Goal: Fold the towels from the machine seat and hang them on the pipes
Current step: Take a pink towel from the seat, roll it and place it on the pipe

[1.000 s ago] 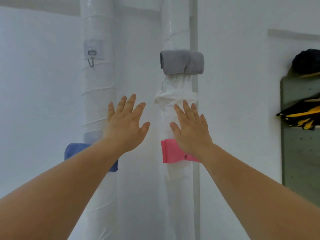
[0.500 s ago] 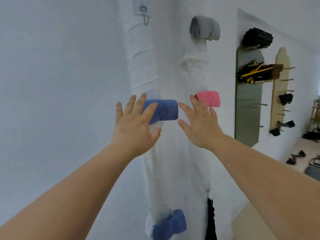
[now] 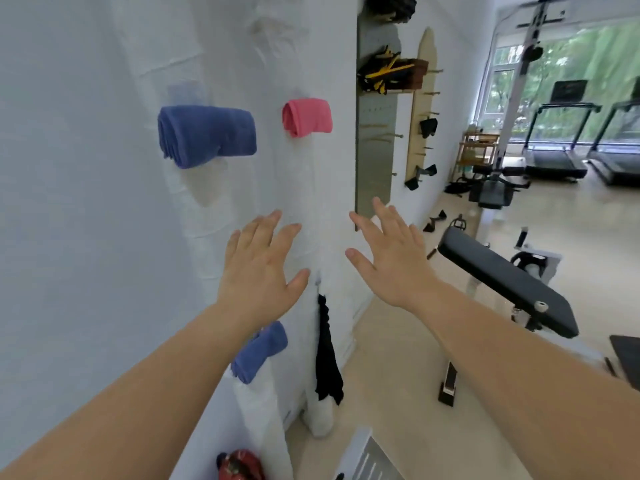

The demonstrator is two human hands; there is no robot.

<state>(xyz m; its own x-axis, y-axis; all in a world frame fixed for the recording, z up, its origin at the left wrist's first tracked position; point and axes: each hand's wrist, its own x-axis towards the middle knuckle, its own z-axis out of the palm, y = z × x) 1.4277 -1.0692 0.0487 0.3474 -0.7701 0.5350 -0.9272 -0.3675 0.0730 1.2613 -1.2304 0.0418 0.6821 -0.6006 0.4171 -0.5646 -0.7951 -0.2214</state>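
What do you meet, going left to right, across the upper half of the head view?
upper blue towel → pink towel → grey pegboard → wooden rack → left-hand treadmill

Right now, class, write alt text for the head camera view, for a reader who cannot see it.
The left hand and right hand are held out open and empty toward white wrapped pipes. On the pipes hang an upper blue towel, a pink towel and a lower blue towel; a black bench stands to the right.
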